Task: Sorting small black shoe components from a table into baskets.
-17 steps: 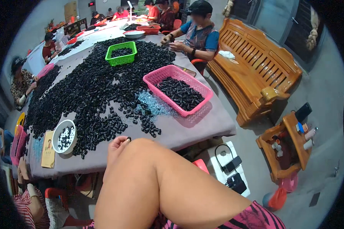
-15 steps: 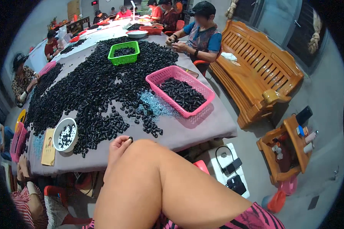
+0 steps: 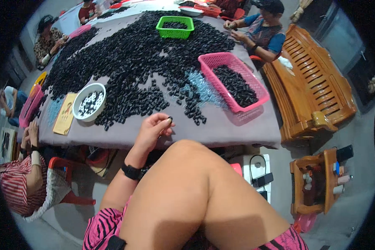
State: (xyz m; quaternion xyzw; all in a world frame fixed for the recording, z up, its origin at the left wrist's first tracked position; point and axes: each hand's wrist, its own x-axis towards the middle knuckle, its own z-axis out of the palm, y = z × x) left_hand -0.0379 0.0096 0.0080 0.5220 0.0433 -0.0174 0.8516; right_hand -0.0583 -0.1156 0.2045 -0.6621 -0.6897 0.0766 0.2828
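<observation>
My left hand (image 3: 153, 128), with a black band on its wrist, is just over the near edge of the table. Thumb and fingertips pinch a small black piece (image 3: 170, 119) that looks like those on the table. Beyond it, a large heap of small black pieces (image 3: 129, 54) spreads over the grey tablecloth (image 3: 221, 132). Left of the hand stands a white bowl (image 3: 78, 111) holding some black pieces. To its right, a pink basket (image 3: 257, 91) is partly filled with the same pieces. My right hand is not in view; my crossed bare legs fill the lower middle.
A green basket (image 3: 177, 32) stands on the heap, with clear bluish bits (image 3: 202, 89) near the pink basket. A yellow booklet (image 3: 65, 114) lies beside the bowl. Several people sit round the table. A wooden bench (image 3: 314, 83) and a small wooden stand (image 3: 312, 183) are at right.
My left hand has come up from beside my knee to over the table edge, still pinching the small black piece. The view has tilted down and turned left, so more of my left forearm shows.
</observation>
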